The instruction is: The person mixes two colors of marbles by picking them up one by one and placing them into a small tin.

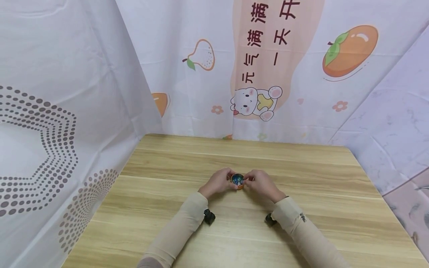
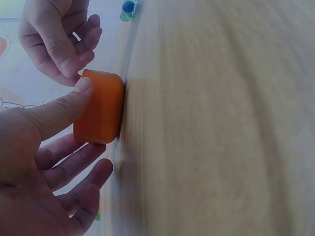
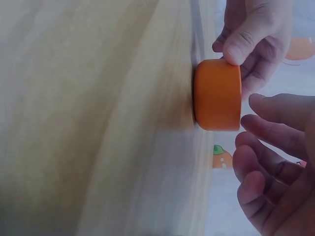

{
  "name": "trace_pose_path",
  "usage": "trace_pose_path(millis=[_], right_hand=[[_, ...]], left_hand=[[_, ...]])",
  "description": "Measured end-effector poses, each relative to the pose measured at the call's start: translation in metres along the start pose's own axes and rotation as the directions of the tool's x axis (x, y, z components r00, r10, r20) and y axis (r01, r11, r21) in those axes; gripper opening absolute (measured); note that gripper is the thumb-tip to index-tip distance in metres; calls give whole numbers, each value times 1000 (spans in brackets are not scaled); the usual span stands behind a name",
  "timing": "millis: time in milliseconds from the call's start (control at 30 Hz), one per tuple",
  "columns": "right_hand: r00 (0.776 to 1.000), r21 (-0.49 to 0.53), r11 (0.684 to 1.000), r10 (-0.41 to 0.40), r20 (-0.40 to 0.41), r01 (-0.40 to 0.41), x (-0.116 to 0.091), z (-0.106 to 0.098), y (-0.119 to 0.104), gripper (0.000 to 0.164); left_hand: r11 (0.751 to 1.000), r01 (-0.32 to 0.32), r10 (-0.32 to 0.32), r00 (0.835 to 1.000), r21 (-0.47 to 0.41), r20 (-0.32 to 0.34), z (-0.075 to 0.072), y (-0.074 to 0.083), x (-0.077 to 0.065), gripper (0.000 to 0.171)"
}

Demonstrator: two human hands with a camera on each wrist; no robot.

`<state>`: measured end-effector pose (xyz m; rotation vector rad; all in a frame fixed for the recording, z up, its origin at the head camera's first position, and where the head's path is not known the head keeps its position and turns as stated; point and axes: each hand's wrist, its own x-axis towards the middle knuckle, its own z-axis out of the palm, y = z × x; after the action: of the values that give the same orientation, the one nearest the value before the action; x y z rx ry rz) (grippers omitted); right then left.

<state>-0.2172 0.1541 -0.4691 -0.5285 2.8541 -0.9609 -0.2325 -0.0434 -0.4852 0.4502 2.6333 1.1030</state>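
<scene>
A small round orange cup stands upright on the wooden table. Its inside shows shiny blue and green with a pale patch in the head view. My left hand holds the cup from the left, thumb on the near side and fingers round the far side. On the other side, my right hand is at the rim. Its thumb and forefinger stand a little apart just above the cup in the right wrist view, with nothing visible between them; the other fingers are loosely bent.
The table carries a light wood grain. Behind it hangs a white curtain with printed fruit and lettering, and another patterned cloth covers the left side. A small black device sits at the left wrist, another at the right.
</scene>
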Motion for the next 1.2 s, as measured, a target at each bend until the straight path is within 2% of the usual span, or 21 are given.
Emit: trace_pose_path(millis=[200, 367, 767, 1200], right_hand=[[999, 38, 999, -33, -27, 34, -2, -7, 4, 13], [999, 44, 999, -24, -33, 25, -2, -11, 5, 14], [999, -4, 1000, -18, -37, 18, -8, -25, 16, 19], [1000, -54, 999, 0, 1, 0, -17, -35, 35, 22]], left_hand=[[1000, -12, 12, 1000, 8, 3, 0, 1, -1, 46], [1000, -16, 16, 1000, 16, 0, -1, 0, 0, 45], [995, -16, 15, 1000, 97, 4, 0, 4, -4, 49], [997, -39, 40, 999, 69, -6, 1, 1, -3, 50]])
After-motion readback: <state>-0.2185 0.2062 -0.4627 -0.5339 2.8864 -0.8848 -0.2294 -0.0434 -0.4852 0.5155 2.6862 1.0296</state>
